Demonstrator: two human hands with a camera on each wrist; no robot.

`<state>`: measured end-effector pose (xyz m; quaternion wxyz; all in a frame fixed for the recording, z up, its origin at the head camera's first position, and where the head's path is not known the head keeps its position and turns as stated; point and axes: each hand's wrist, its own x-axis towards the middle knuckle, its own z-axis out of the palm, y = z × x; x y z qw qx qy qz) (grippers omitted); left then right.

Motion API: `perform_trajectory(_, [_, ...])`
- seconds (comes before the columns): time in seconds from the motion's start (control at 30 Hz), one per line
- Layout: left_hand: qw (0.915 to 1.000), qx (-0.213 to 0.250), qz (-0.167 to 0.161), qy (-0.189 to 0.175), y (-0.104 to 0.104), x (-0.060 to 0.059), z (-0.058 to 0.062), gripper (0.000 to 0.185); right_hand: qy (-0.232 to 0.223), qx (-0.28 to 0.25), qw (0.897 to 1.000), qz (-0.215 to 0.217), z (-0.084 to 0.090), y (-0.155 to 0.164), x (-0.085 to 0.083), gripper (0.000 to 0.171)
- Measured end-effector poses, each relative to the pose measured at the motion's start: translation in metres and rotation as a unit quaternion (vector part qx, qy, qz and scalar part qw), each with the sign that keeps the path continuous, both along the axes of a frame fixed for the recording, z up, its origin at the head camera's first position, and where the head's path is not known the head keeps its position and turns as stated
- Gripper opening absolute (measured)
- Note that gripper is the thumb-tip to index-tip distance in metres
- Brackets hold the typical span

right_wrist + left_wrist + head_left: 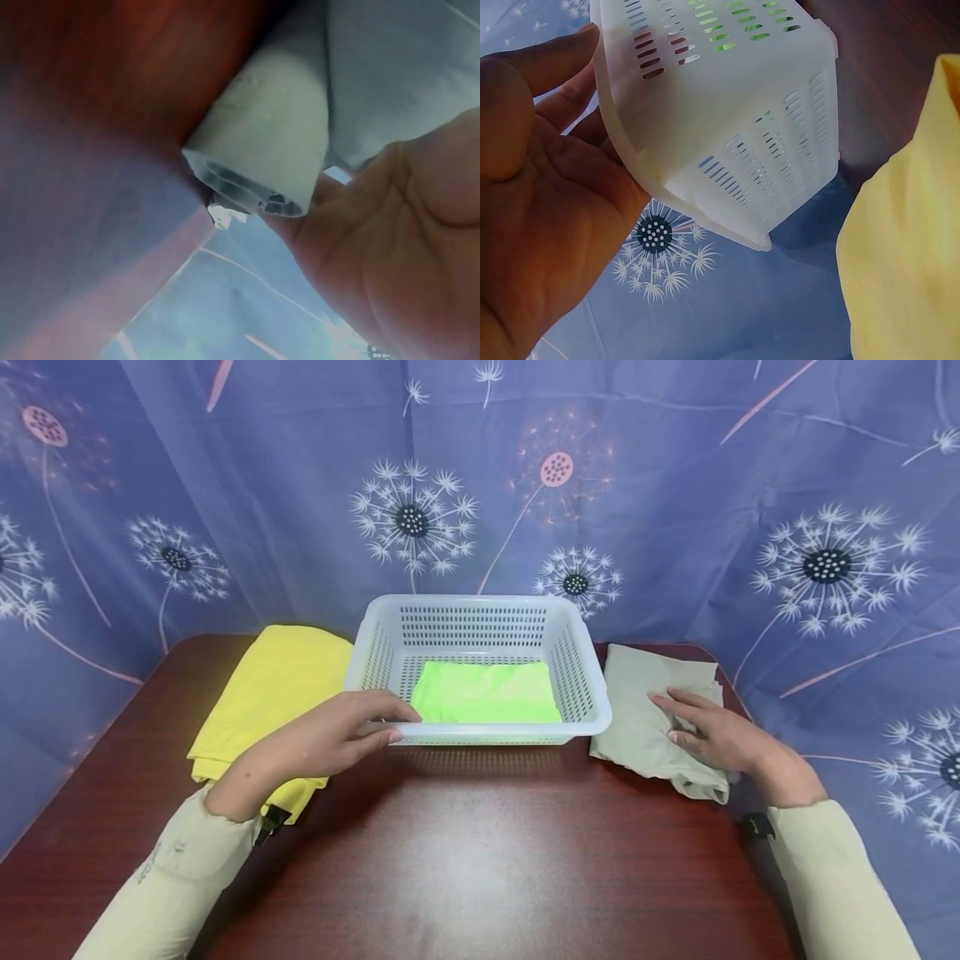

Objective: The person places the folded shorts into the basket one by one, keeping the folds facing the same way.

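Fingers (390, 714) of the left hand (315, 745) lie nearly straight and together along the near rim of the white basket (592, 693), touching it, not curled round it. That basket sits mid-table toward the far edge, a folded green cloth (486, 692) inside. Just right of it, the right hand (720, 735) rests flat, fingers slightly spread, on the folded grey cloth (645, 727) near the table's (480, 860) right edge. A yellow cloth (270, 693) lies left. Likely the grey piece goes in next; that calls for gripping its fold. Both forearms reach forward, palms down.
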<state>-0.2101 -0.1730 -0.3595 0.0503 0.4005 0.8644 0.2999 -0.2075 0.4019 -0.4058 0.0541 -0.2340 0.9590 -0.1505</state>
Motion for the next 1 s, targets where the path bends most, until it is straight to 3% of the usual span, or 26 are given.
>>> perform_trajectory(0.13, [1.0000,0.003,0.002,-0.008,0.000,0.000,0.000,0.028,-0.002,0.008,1.000,-0.011,0.001,-0.003,0.003,0.061])
perform_trajectory(0.7, [1.0000,0.007,0.002,-0.006,0.000,0.001,0.001,0.026,0.070,0.010,0.998,0.005,-0.001,-0.008,0.014,0.061])
perform_trajectory(1.0, [0.9999,0.006,0.005,-0.007,0.000,0.002,0.002,0.026,0.060,0.027,0.998,-0.003,0.001,-0.014,0.018,0.071])
